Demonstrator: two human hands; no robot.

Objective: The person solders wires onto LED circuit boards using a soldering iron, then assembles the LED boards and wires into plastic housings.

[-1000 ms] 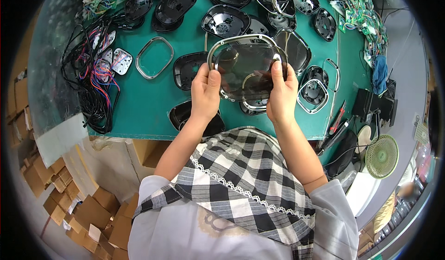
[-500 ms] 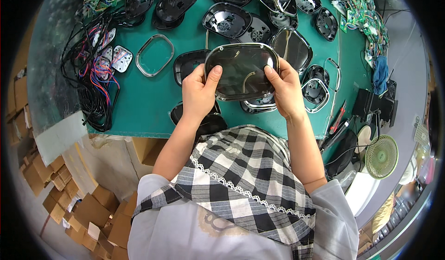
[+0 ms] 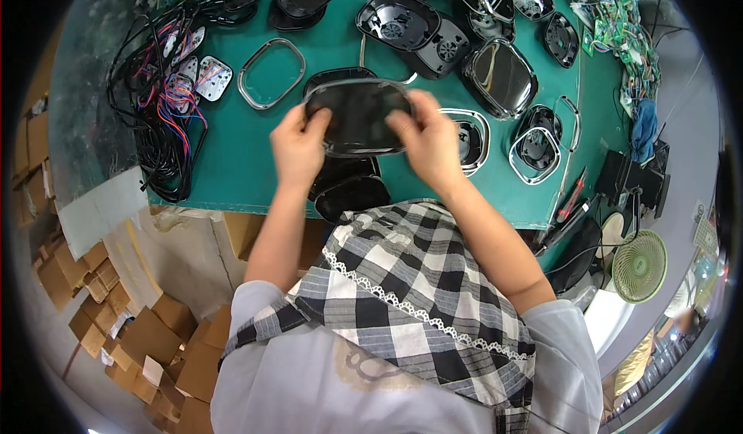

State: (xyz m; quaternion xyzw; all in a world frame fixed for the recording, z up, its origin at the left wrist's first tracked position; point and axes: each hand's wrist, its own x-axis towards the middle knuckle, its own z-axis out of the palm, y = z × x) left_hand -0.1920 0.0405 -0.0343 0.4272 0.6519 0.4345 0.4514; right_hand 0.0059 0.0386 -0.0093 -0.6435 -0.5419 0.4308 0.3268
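Note:
Between both hands, above the near middle of the green table, is a dark glossy cover [image 3: 357, 121] shaped like a rounded rectangle. It is blurred by motion. My left hand [image 3: 298, 149] is closed on its left edge, thumb on the face. Gripping the right side is my right hand [image 3: 428, 136], its thumb also on the face. Black plastic shells [image 3: 352, 196] lie below the cover, near the table's front edge. Beside my right hand rests a silver rounded frame [image 3: 484, 144] with a black part inside. Another silver frame [image 3: 242, 86] lies to the left.
Several black shells [image 3: 398, 20] spread across the back of the green table [image 3: 248, 155]. Bundled black cables [image 3: 164, 179] lie left, circuit boards [image 3: 619, 47] back right. A red-handled tool [image 3: 571, 196] and a green fan [image 3: 639, 267] are at right; cardboard boxes [image 3: 155, 333] are lower left.
Both hands have moved left with the dark cover, which now blurs. The silver frame beside my right hand shows more fully. The whole view has shifted slightly.

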